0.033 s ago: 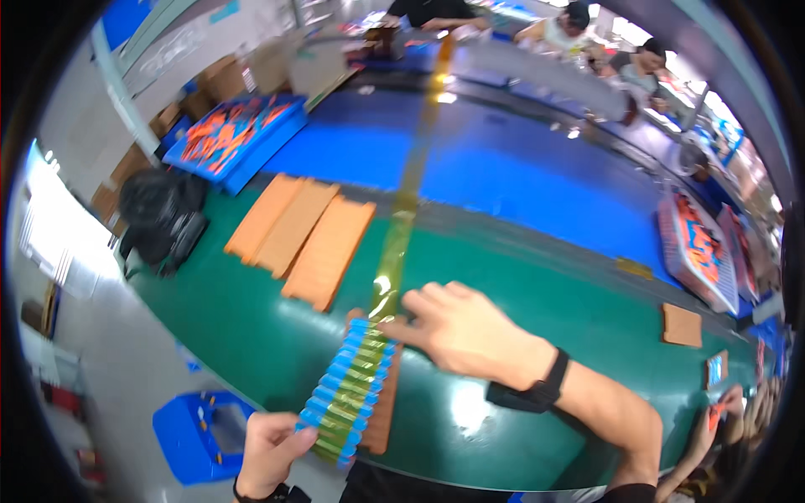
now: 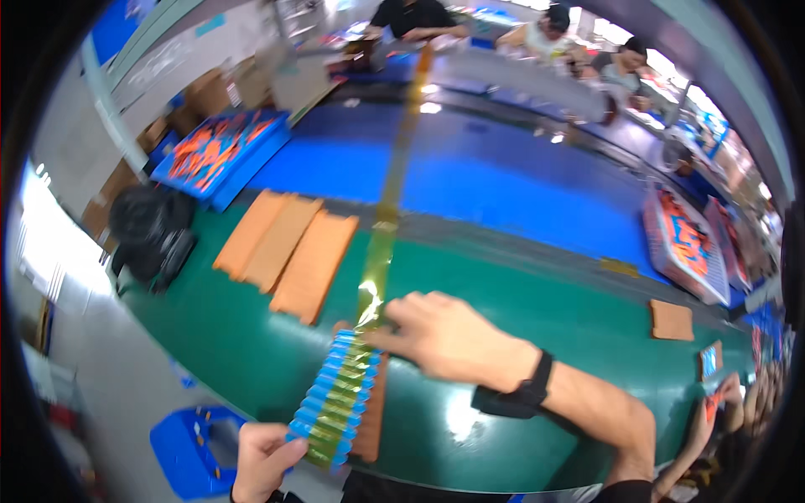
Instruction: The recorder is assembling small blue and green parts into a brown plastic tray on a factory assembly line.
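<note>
A row of blue rounded pieces point(image 2: 312, 391) lies side by side on a brown board point(image 2: 371, 417) at the near edge of the green table. Clear yellow tape point(image 2: 382, 235) runs along the middle of the row and stretches away across the table as one long strip. My left hand point(image 2: 264, 461) is closed on the near end of the row, thumb on top. At the row's far end my right hand point(image 2: 449, 339), fingers curled, grips the tape by its right edge; its fingertips are partly blurred.
Several orange-brown boards point(image 2: 314, 267) lie left of the tape. Beyond are a blue bin point(image 2: 243, 172) of orange and blue pieces and a black bag point(image 2: 151, 230). A white basket point(image 2: 708, 281) stands at the right. A blue stool point(image 2: 172, 457) is below left. Co-workers sit opposite and at right.
The whole view has shifted slightly, so things sit a little further left in the picture. Both hands keep their places on the row and the tape.
</note>
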The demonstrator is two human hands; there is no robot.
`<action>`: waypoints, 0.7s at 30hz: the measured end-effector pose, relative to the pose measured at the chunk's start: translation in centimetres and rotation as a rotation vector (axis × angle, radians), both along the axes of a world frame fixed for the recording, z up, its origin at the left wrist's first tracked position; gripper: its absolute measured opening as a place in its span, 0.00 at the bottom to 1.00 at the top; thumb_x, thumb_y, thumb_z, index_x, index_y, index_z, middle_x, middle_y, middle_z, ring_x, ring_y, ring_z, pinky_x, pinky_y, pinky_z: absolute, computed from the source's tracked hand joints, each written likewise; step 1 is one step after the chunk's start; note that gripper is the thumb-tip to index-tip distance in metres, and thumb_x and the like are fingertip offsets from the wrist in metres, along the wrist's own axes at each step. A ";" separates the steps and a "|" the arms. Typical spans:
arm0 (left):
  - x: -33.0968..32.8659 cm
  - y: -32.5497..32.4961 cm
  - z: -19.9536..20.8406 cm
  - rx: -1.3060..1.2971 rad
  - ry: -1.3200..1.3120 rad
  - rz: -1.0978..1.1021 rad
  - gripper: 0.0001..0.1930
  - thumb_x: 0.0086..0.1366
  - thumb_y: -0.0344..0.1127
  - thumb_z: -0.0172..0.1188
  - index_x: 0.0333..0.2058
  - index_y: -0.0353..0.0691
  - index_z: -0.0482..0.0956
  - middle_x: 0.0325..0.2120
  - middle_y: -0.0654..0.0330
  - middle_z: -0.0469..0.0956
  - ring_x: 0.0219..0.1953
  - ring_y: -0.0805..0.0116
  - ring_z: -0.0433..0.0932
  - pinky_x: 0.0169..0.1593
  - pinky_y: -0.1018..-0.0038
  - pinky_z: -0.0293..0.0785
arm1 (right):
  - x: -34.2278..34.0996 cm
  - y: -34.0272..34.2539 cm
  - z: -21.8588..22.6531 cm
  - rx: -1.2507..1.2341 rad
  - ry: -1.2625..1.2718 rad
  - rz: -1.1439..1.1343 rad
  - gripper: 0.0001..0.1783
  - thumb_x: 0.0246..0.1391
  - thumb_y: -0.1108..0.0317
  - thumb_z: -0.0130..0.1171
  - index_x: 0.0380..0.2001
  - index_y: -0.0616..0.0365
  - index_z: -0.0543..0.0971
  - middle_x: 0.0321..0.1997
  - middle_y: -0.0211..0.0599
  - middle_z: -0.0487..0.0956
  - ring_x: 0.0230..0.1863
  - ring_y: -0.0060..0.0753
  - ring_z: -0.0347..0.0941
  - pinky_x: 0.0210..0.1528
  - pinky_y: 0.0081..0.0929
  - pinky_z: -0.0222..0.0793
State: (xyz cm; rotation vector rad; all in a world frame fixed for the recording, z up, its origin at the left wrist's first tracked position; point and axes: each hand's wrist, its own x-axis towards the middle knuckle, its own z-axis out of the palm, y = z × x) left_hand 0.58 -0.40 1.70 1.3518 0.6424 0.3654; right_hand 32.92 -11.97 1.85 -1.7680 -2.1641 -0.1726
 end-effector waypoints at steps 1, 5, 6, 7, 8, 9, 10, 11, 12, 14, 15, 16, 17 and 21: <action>-0.6 1.4 0.2 0.271 0.236 -0.191 0.12 0.72 0.33 0.57 0.44 0.28 0.82 0.30 0.54 0.85 0.33 0.68 0.81 0.37 0.71 0.77 | -0.3 -0.3 0.2 0.044 0.058 0.014 0.21 0.51 0.69 0.57 0.50 0.51 0.81 0.34 0.32 0.70 0.39 0.36 0.71 0.39 0.33 0.69; -4.2 6.1 -2.4 0.200 0.016 -0.043 0.17 0.76 0.40 0.49 0.54 0.33 0.76 0.32 0.47 0.84 0.34 0.55 0.85 0.40 0.63 0.84 | -2.3 -1.4 0.2 0.174 0.070 0.036 0.09 0.50 0.68 0.56 0.36 0.55 0.79 0.35 0.35 0.71 0.37 0.37 0.71 0.37 0.34 0.69; -5.3 6.7 -4.1 -0.017 -0.170 0.135 0.17 0.76 0.40 0.48 0.55 0.34 0.74 0.32 0.46 0.84 0.34 0.55 0.85 0.39 0.63 0.83 | -2.5 -1.9 0.4 0.177 -0.010 0.100 0.10 0.52 0.67 0.56 0.37 0.57 0.80 0.36 0.36 0.71 0.35 0.37 0.71 0.35 0.34 0.69; -6.0 7.2 -6.5 -0.254 -0.349 0.292 0.17 0.77 0.40 0.47 0.55 0.34 0.73 0.32 0.46 0.84 0.33 0.55 0.85 0.38 0.63 0.83 | -2.8 -2.5 0.1 0.172 0.000 0.167 0.14 0.50 0.65 0.59 0.39 0.57 0.79 0.39 0.37 0.72 0.40 0.37 0.72 0.41 0.34 0.70; -7.0 7.4 -9.2 -0.497 -0.507 0.459 0.17 0.77 0.39 0.46 0.56 0.35 0.71 0.33 0.45 0.84 0.33 0.55 0.85 0.37 0.64 0.83 | -3.2 -2.6 -0.6 0.168 0.019 0.246 0.17 0.48 0.63 0.61 0.41 0.58 0.78 0.43 0.38 0.74 0.44 0.38 0.73 0.46 0.34 0.71; -6.7 8.6 -9.7 -0.499 -0.512 0.431 0.17 0.77 0.39 0.46 0.56 0.35 0.71 0.33 0.45 0.84 0.33 0.55 0.85 0.37 0.64 0.83 | -4.2 -2.3 -1.4 0.174 0.006 0.222 0.17 0.48 0.63 0.61 0.41 0.58 0.78 0.43 0.38 0.74 0.44 0.38 0.73 0.46 0.34 0.71; -6.2 9.7 -10.0 -0.393 -0.488 0.345 0.18 0.77 0.40 0.46 0.57 0.35 0.70 0.33 0.45 0.84 0.32 0.55 0.84 0.37 0.64 0.83 | -5.3 -1.9 -2.2 0.190 -0.001 0.263 0.17 0.44 0.62 0.64 0.38 0.58 0.79 0.45 0.38 0.75 0.48 0.38 0.72 0.50 0.33 0.70; -5.8 10.5 -10.1 -0.279 -0.468 0.270 0.18 0.77 0.40 0.45 0.57 0.35 0.69 0.34 0.45 0.84 0.32 0.55 0.84 0.36 0.65 0.82 | -6.0 -1.2 -2.8 0.211 -0.006 0.316 0.17 0.40 0.61 0.66 0.35 0.57 0.80 0.46 0.37 0.75 0.52 0.38 0.71 0.53 0.32 0.68; -5.2 11.3 -10.1 -0.163 -0.447 0.193 0.18 0.77 0.40 0.45 0.58 0.36 0.69 0.35 0.44 0.84 0.31 0.55 0.84 0.35 0.65 0.82 | -6.5 -0.2 -3.4 0.220 -0.015 0.299 0.17 0.40 0.61 0.66 0.35 0.57 0.80 0.46 0.37 0.75 0.52 0.38 0.71 0.53 0.32 0.68; -4.2 12.3 -9.7 0.076 -0.400 0.053 0.18 0.77 0.40 0.44 0.59 0.36 0.67 0.36 0.44 0.84 0.30 0.54 0.83 0.34 0.66 0.81 | -7.3 2.0 -4.3 0.493 0.047 0.338 0.09 0.53 0.61 0.56 0.35 0.50 0.78 0.38 0.33 0.76 0.44 0.38 0.73 0.48 0.37 0.68; -3.5 12.7 -9.6 0.187 -0.379 -0.021 0.18 0.77 0.40 0.44 0.59 0.37 0.66 0.36 0.43 0.84 0.30 0.54 0.83 0.33 0.67 0.81 | -7.2 2.3 -4.4 0.622 0.073 0.352 0.07 0.59 0.60 0.50 0.35 0.46 0.77 0.33 0.32 0.76 0.40 0.38 0.74 0.46 0.39 0.67; -2.1 12.0 -8.3 0.300 -0.352 -0.089 0.18 0.77 0.40 0.44 0.59 0.37 0.65 0.37 0.43 0.84 0.29 0.54 0.83 0.32 0.67 0.81 | -7.0 2.1 -4.3 0.636 -0.054 0.256 0.06 0.56 0.61 0.51 0.33 0.46 0.75 0.34 0.32 0.76 0.42 0.38 0.73 0.50 0.40 0.65; -0.5 11.8 -6.5 0.284 -0.316 -0.327 0.22 0.78 0.44 0.44 0.61 0.37 0.65 0.39 0.43 0.83 0.28 0.56 0.82 0.29 0.69 0.79 | -6.9 2.4 -4.8 0.636 -0.059 0.269 0.07 0.57 0.60 0.51 0.34 0.47 0.76 0.35 0.33 0.76 0.43 0.39 0.73 0.50 0.41 0.66; -4.7 14.8 -12.9 -1.497 -0.873 -0.429 0.30 0.73 0.47 0.54 0.65 0.34 0.61 0.42 0.44 0.83 0.32 0.55 0.84 0.31 0.69 0.80 | -5.7 0.2 -4.5 0.428 -0.140 0.129 0.17 0.49 0.58 0.59 0.40 0.53 0.77 0.42 0.37 0.76 0.50 0.39 0.72 0.55 0.41 0.65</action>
